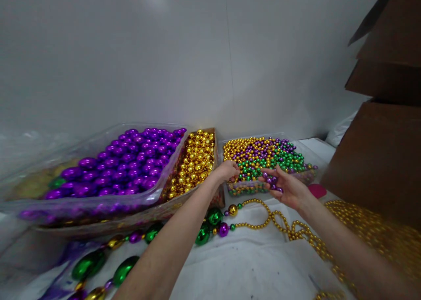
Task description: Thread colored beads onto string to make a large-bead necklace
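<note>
Left hand (227, 170) is at the near left corner of the clear tray (304, 176) of small mixed beads (263, 153) (gold, green, purple), knuckles up and fingers curled down onto the beads. Fingertips are hidden, so can't tell if it grips anything. Right hand (287, 188) is over the tray's near edge, palm up and fingers spread loosely, with a few small purple beads (272, 181) resting on the fingers. The two hands are near each other but apart. The tray sits toward the back of the white-covered table (250, 260), by the wall. Just left of it is a box of gold beads (194, 163), then a clear bin of large purple beads (126, 162). In front of the tray a gold bead strand (279, 221) lies on the cloth, joined to big green beads (208, 224). More large green beads (88, 264) at the near left edge. Heap of gold strands (378, 234) and cardboard boxes (378, 159) on the right side.
</note>
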Motion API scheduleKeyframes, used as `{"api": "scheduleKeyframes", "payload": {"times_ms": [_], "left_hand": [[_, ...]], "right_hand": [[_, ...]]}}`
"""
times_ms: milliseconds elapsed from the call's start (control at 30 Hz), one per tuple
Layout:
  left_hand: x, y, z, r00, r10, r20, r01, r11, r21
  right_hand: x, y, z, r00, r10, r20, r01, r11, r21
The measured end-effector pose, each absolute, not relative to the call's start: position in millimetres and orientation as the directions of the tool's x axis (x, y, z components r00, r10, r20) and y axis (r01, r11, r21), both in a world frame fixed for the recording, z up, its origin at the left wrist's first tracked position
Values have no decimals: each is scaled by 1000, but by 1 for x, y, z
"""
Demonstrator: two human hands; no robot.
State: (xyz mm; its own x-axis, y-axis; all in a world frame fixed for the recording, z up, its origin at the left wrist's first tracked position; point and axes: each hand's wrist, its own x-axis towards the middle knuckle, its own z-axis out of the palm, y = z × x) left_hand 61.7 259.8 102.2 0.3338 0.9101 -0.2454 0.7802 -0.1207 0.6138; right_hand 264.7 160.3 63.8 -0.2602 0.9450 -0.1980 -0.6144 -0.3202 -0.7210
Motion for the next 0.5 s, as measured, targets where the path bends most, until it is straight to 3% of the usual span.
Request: {"api": "scheduleKeyframes", "payload": {"times_ms": [133,267,400,500], "left_hand": [[61,258,115,397,870,-294,644,-36,764],[59,255,121,435,861,-263,572,-39,819],[60,252,121,433,871,-230,636,-115,763],[64,250,119,408,880,-242,761,-182,623]], "right_hand": [[254,113,35,-326,909,-260,-702,-417,-577],[231,68,4,-416,852,-317,-744,-520,-420],[213,39,-15,-433,822,-369,-749,-556,-359],[207,25,-23,-474,784,-400,-684,-614,-394]]}}
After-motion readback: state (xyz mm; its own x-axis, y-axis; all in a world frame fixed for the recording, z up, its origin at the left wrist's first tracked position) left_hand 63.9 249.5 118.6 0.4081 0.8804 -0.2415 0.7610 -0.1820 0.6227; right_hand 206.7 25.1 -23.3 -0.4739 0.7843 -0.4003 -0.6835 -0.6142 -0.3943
